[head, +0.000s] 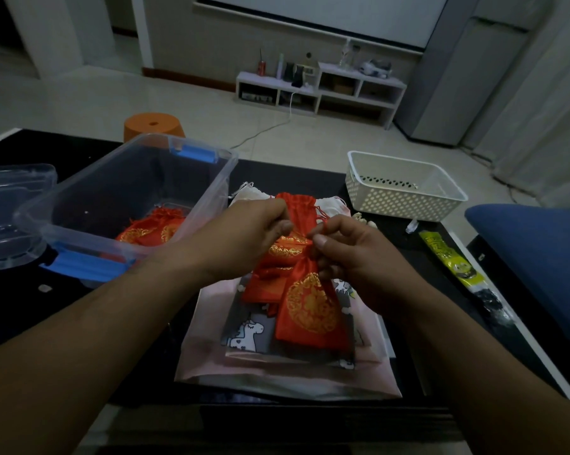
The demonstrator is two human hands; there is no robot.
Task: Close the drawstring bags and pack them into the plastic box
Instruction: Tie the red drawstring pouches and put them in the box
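Two hands, left hand (244,238) and right hand (349,247), grips pinched on red bag (310,303), seemingly its strings.

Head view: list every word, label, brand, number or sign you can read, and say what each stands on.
No text can be read in this picture.
Yellow-green packet at the table's right edge: dark print, too blurred to read.
Red drawstring bag held by both hands: a round gold ornament, no readable characters.
Red can on the far shelf: too small to read.
Clear plastic box and white basket: no label visible.
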